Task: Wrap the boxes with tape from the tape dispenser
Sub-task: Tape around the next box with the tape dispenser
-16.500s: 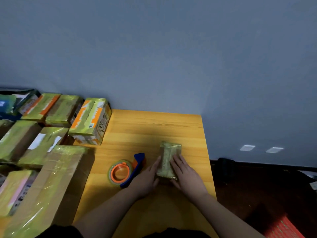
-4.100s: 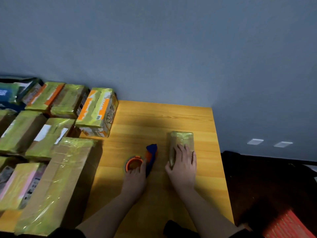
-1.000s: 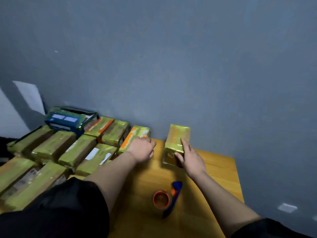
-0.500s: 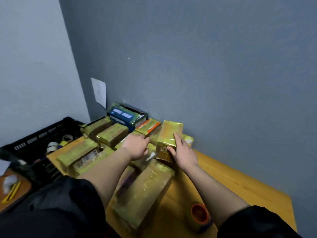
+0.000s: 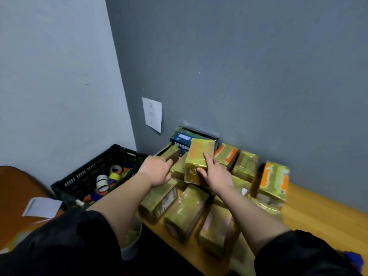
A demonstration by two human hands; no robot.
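Observation:
My right hand (image 5: 215, 173) grips a small box (image 5: 199, 156) wrapped in yellowish tape, thumb under its near end and fingers along its right side. It is tilted above a pile of several taped boxes (image 5: 187, 211) on the wooden table (image 5: 322, 214). My left hand (image 5: 157, 169) hovers just left of it with loosely curled fingers, over a brown taped box (image 5: 172, 154), holding nothing. Only a blue tip of the tape dispenser (image 5: 355, 260) shows at the bottom right edge.
A black crate (image 5: 93, 174) holding several tape rolls sits left of the table in the corner. A blue box (image 5: 182, 139) leans against the grey wall. An orange-marked box (image 5: 275, 181) stands upright at the right. A paper sheet (image 5: 152, 114) hangs on the wall.
The view has swung further left and the crate is now in full sight. My right hand has carried the small box over the back of the pile; the dispenser has slid almost out of frame.

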